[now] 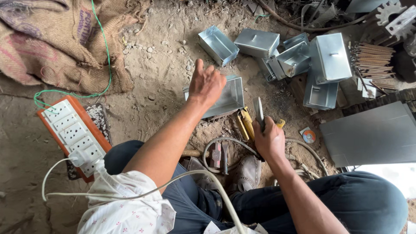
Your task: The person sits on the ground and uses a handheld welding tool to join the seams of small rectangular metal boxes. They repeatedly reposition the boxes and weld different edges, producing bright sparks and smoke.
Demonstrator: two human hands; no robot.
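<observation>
Head view — left grip [207,84] on metal box [229,99], right grip [268,139]

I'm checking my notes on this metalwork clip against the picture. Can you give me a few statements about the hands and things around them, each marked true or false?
1. The left hand rests on an open metal box. True.
2. The right hand is empty. False: it grips a flat metal tool, blade pointing up.
3. A white plug sits in the power strip. True.
4. The finished metal boxes are piled on the burlap sack. False: they lie on the dirt ahead, right of the sack.
5. A bundle of thin rods lies at the right. True.
</observation>
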